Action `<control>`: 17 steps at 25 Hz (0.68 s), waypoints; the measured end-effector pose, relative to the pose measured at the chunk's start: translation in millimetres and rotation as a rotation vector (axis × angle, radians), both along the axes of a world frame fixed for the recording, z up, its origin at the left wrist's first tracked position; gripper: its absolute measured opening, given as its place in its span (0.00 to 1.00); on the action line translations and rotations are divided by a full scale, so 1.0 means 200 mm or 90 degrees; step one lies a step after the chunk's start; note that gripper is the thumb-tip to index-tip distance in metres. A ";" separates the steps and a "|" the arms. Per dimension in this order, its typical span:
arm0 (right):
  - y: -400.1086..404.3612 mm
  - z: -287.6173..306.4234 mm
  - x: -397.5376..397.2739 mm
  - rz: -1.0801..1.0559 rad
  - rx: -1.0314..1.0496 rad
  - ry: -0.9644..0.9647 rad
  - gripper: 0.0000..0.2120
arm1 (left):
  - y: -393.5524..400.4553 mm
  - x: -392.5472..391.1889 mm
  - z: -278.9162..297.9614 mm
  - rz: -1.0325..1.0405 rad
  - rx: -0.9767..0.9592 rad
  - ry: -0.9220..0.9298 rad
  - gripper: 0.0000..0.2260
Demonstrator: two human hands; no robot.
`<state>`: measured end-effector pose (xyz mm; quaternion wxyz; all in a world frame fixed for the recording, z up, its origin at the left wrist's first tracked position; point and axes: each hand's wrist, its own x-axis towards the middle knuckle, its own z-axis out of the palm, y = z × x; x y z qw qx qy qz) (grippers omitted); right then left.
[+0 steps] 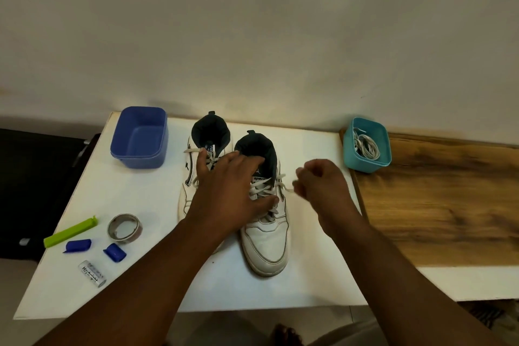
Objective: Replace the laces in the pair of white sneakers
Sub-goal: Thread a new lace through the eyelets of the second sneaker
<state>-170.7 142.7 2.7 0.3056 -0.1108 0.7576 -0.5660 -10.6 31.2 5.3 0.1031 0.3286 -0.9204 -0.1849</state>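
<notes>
Your left hand (233,188) lies flat on the right white leather sneaker (266,239), right hand (317,182) seemingly pinching its off-white lace end (289,189) — yank hard and the shoe skids.

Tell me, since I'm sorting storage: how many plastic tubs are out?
2: an empty dark blue plastic tub at the white table's far left; a teal plastic tub holding coiled white laces at the right.

The right sneaker's tongue (259,178) reads "spar", the rest hidden under the hand. At seven o'clock on the tabletop (146,284), a white tube (93,273) bears illegible print.
</notes>
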 end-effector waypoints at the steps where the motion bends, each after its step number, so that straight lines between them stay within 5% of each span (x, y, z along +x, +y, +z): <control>1: 0.02 -0.02 0.02 0.106 0.134 0.091 0.01 | -0.01 0.01 0.00 0.000 0.005 0.009 0.36; 3: 0.03 -0.04 0.05 0.218 0.252 0.205 0.02 | -0.02 0.01 0.01 0.009 0.018 0.022 0.40; 6: 0.02 -0.01 0.08 0.257 0.251 0.312 0.03 | -0.04 0.02 0.02 0.057 0.050 0.102 0.36; 10: 0.03 -0.02 0.09 0.233 0.205 0.388 0.07 | -0.06 0.03 0.03 0.115 0.081 0.192 0.24; 17: 0.02 -0.02 0.09 0.294 0.238 0.458 0.01 | -0.05 0.02 0.00 0.113 0.070 0.186 0.21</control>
